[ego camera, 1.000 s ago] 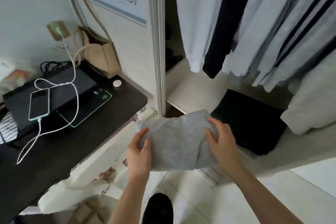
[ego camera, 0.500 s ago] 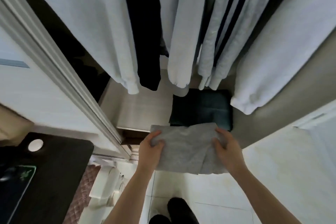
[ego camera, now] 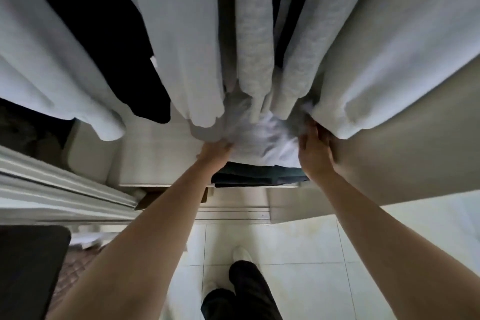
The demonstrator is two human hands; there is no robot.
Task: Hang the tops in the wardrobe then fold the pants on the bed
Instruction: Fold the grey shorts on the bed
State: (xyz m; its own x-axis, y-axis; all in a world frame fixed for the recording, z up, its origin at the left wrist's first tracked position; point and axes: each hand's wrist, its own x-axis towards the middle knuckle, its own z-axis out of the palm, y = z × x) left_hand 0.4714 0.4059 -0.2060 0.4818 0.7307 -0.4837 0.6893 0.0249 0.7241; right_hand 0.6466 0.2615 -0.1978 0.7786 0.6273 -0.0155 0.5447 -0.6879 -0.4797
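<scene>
The folded light grey fabric pants [ego camera: 262, 143] lie between the two hands, on top of a dark folded garment [ego camera: 259, 176] on the pale wardrobe shelf [ego camera: 155, 161]. The left hand [ego camera: 214, 152] grips the pants' left edge and the right hand [ego camera: 314, 150] grips the right edge. Just above both hands, the hems of hanging pale grey and black tops [ego camera: 197, 60] brush the pants

The folded grey garment [ego camera: 262, 143] is lying on top of the dark folded stack [ego camera: 259, 176] on the wardrobe shelf [ego camera: 155, 161], under the hanging tops [ego camera: 197, 47], with the left hand [ego camera: 214, 154] and right hand [ego camera: 313, 153] sitting at its two sides.
</scene>
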